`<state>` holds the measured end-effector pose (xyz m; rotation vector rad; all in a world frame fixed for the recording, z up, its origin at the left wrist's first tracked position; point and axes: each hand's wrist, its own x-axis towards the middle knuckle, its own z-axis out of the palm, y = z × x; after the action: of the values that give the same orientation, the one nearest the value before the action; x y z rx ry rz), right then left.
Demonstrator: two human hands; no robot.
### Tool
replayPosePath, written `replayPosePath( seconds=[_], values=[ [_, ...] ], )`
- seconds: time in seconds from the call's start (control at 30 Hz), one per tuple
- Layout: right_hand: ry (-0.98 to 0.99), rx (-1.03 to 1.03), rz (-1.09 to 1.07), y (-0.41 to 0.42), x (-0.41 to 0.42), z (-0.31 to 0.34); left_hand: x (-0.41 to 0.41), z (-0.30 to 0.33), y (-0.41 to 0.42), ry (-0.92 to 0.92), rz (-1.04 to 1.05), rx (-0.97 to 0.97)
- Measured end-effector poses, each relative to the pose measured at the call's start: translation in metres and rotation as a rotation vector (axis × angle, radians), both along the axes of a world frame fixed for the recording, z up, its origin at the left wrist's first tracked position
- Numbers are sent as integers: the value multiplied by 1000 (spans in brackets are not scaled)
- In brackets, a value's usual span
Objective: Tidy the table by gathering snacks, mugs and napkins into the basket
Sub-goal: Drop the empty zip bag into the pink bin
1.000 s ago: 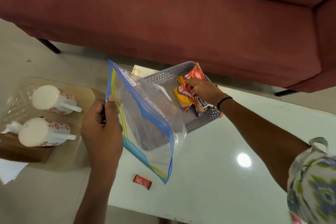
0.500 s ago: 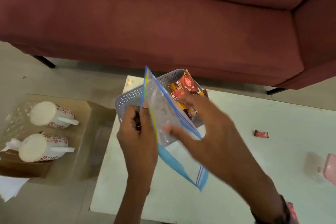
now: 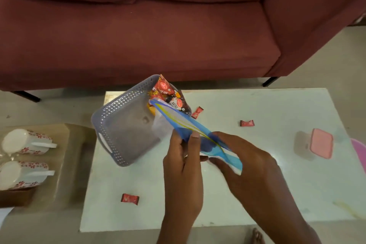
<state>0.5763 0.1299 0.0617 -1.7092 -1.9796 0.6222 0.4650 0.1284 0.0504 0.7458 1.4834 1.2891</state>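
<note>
Over the white worktop (image 3: 257, 194) my left hand (image 3: 183, 166) and right hand (image 3: 247, 166) pinch a clear zip bag (image 3: 190, 127), fingers pressed on its blue edge. The grey basket (image 3: 122, 125) just beyond already holds snack packets (image 3: 168, 93). Next, I judge: gather the loose red candies (image 3: 129, 198), then the mugs (image 3: 25, 141).
</note>
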Motion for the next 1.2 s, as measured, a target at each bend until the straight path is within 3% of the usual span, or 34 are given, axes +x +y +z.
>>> replayPosePath(
  seconds=[0.13,0.27,0.33,0.43,0.53,0.6,0.67,0.73,0.8,0.9,1.03,1.2],
  values=[
    [30,78,-79,-12,79,-2,59,-2,-22,95,-96,53],
    [54,33,37,-12,174,10,112,-16,-39,354,82,148],
    [36,-8,108,-11,222,16,134,-25,-44,387,51,138],
    [37,-49,154,-12,290,32,169,-38,-50,288,-172,160],
    [52,-87,189,-8,339,42,206,-54,-53,63,-395,71],
    [49,-88,173,-1,361,37,230,-61,-54,51,-505,-7],
    [15,-5,126,6,377,25,251,-64,-52,31,-517,-77],
    [-19,86,27,10,392,5,267,-70,-47,-112,-463,-131],
    [5,83,-197,9,408,-17,278,-78,-41,-233,-410,-172],
    [359,-248,-580,-2,429,-52,290,-92,-27,-362,-331,-253],
    [841,-762,-507,-21,450,-100,305,-114,-9,-385,-265,-334],
    [757,-854,-457,-3,459,-126,327,-139,14,-355,-333,-380]
  ],
)
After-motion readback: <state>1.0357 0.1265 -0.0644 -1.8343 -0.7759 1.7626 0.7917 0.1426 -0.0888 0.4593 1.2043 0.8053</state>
